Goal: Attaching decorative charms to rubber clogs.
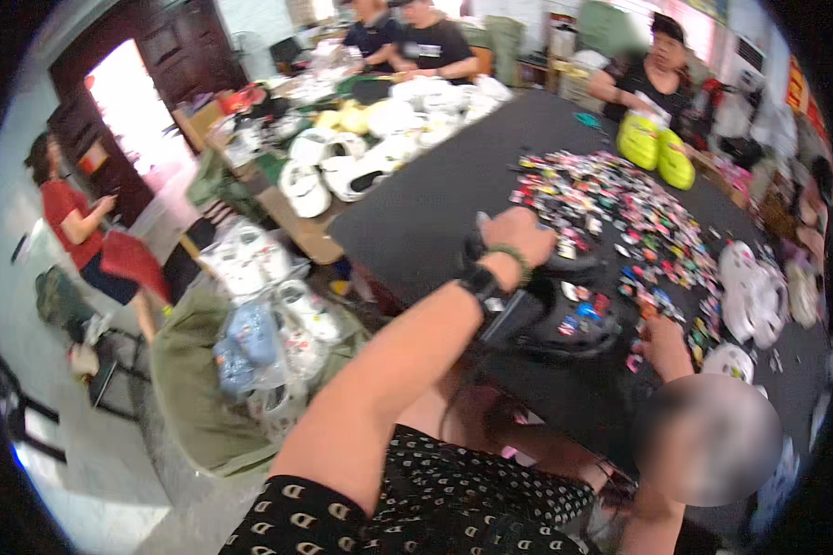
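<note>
Left hand (520,237) grips a black clog (565,319) near the counter (435,203) edge; right hand (665,344) touches small charms (620,208), grip unclear.

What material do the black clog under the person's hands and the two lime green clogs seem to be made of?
Black clog: probably moulded foam or rubber with a dull, smooth, one-piece surface; small coloured charms sit on it. Two lime green clogs: likely the same moulded foam, smooth, with a slight sheen.

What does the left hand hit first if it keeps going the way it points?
Probably the pile of small colourful charms on the black table. The left hand points up and right across a black clog, though depth is unclear.
</note>
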The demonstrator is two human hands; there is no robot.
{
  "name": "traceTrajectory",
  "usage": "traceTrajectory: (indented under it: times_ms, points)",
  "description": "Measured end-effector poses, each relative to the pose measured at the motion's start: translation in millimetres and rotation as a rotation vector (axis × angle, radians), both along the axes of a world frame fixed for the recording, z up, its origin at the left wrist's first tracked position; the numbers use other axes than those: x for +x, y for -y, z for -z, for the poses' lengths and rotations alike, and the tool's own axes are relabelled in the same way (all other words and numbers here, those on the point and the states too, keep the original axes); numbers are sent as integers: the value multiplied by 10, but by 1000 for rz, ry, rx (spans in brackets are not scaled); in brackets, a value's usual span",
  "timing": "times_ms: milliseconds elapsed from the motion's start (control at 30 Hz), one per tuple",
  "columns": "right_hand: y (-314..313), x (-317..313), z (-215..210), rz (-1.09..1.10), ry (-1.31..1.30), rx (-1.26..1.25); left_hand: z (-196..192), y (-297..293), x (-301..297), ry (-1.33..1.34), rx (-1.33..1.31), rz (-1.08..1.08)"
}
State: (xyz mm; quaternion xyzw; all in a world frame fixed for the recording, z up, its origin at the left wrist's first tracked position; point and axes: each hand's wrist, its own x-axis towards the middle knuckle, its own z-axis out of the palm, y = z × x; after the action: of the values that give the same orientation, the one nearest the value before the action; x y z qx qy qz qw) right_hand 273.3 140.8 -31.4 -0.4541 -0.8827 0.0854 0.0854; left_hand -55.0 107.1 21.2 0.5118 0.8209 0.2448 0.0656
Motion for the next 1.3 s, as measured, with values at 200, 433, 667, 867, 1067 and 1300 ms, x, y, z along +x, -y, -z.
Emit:
traceTrajectory:
  times_ms: [200, 433, 667, 867, 1067, 1300]
  points:
    - [238, -23, -150, -3, -148, 145, 181, 196, -126, -146, 470, 327]
    - [215, -155, -558, 77, -303, 64, 136, 265, -48, -47, 294, 293]
    - [31, -666, -898, -71, -370, -23, 105, 261, -86, -39, 247, 295]
    - [-165, -1295, -901, -422, -340, 180, 59, 290, -57, 28, 180, 293]
    - [-284, -1647, -1018, -392, -235, 84, 210, 253, -153, 50, 327, 370]
    - [-247, -1781, -828, -568, -201, 40, 81, 235, -123, 225, 137, 338]
